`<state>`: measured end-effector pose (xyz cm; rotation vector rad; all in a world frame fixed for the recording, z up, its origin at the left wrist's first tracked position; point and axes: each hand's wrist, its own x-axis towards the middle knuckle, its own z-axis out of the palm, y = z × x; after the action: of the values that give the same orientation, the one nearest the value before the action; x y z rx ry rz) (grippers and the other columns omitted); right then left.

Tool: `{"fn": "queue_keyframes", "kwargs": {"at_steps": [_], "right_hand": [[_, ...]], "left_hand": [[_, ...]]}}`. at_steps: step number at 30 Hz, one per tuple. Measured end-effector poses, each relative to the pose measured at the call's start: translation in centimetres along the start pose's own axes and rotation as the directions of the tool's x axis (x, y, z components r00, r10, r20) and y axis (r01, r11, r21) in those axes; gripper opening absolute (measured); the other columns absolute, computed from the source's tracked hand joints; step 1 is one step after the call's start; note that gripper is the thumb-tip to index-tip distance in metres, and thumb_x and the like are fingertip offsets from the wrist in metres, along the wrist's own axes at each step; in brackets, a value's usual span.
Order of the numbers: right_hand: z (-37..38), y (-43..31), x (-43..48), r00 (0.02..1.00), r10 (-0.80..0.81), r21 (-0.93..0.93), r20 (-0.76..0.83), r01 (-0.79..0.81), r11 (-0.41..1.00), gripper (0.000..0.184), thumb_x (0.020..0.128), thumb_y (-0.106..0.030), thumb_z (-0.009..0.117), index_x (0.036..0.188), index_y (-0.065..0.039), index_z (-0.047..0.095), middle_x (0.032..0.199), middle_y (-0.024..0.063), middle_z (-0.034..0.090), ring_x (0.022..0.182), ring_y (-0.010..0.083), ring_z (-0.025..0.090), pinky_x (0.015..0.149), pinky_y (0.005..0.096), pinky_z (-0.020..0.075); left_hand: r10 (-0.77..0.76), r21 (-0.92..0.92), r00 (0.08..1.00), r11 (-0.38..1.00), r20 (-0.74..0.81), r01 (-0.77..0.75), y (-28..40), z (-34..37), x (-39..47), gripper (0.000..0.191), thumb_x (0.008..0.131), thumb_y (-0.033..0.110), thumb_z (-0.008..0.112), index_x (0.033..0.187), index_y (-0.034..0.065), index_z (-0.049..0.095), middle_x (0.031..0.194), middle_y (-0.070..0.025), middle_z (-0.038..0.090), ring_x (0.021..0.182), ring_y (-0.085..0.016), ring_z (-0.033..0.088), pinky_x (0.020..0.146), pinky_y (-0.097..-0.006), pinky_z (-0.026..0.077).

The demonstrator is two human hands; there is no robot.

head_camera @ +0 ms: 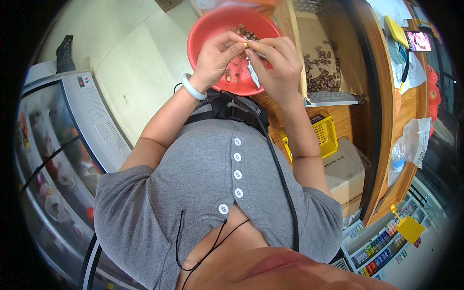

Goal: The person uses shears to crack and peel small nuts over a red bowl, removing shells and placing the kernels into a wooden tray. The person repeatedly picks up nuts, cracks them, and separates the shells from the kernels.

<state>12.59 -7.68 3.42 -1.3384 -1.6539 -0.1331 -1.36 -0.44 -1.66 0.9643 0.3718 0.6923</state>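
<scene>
My two hands meet over a red plastic basin (203,32) at the top centre. My left hand (221,58), with a pale bangle on its wrist, pinches a small yellowish piece (245,45), perhaps a peeled nut, between thumb and fingers. My right hand (277,61) is at the same piece; a slim metal tool shows between the hands, its silvery curved handle (253,74) hanging below the right fingers. Brown nuts or shells (240,32) lie heaped at the basin's far side, with loose bits (228,77) nearer me. The fingertips partly hide the piece and the tool.
Right of the basin, a paper-lined crate (322,29) holds many round brown nuts (322,74). Below it are a yellow plastic basket (326,134) and a cardboard box (344,174). A wooden counter (384,145) runs along the right; a glass-doored refrigerator (65,134) stands at left.
</scene>
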Motion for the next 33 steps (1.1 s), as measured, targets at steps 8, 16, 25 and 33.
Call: {"fn": "queue_keyframes", "kwargs": {"at_steps": [8,16,25,33], "right_hand": [[-0.35,-0.1,0.18,0.999,0.002,0.065,0.051,-0.005,0.998,0.014,0.066,0.003,0.068,0.079,-0.002,0.065,0.074,0.0078,0.061,0.065,0.0209,0.058,0.057,0.0289,0.046],[-0.38,0.22,0.04,0.978,0.207,0.122,0.01,-0.207,0.971,0.015,0.067,0.005,0.066,0.08,-0.003,0.065,0.078,0.0081,0.062,0.065,0.0208,0.058,0.059,0.0284,0.0467],[-0.18,0.25,0.07,0.999,-0.005,-0.008,0.048,0.005,1.0,0.017,0.065,0.0,0.071,0.081,-0.004,0.065,0.076,0.007,0.06,0.069,0.0218,0.057,0.06,0.0308,0.0459],[-0.35,-0.04,0.52,0.995,-0.042,0.042,0.094,0.038,0.998,0.015,0.065,0.004,0.066,0.078,-0.002,0.062,0.075,0.008,0.059,0.066,0.0232,0.056,0.058,0.0319,0.0454]], "left_hand": [[0.109,0.018,0.994,0.994,0.026,-0.109,0.03,-0.03,-0.02,0.017,0.088,0.016,0.059,0.093,-0.001,0.059,0.086,-0.0086,0.064,0.08,-0.013,0.061,0.071,-0.0236,0.049],[0.066,0.001,0.996,0.998,0.056,-0.066,0.46,0.0,-0.05,0.017,0.089,0.014,0.056,0.096,-0.0011,0.059,0.092,-0.0078,0.063,0.085,-0.014,0.06,0.075,-0.026,0.048],[0.059,-0.061,0.998,0.996,0.004,-0.059,0.34,0.06,0.13,0.016,0.088,0.014,0.058,0.092,-0.0012,0.057,0.084,-0.0085,0.063,0.08,-0.014,0.06,0.074,-0.0255,0.048],[0.101,0.074,0.995,0.992,-0.007,-0.1,0.68,0.03,-0.03,0.015,0.086,0.014,0.061,0.089,-0.0007,0.058,0.082,-0.0079,0.063,0.079,-0.013,0.06,0.072,-0.0249,0.048]]}}
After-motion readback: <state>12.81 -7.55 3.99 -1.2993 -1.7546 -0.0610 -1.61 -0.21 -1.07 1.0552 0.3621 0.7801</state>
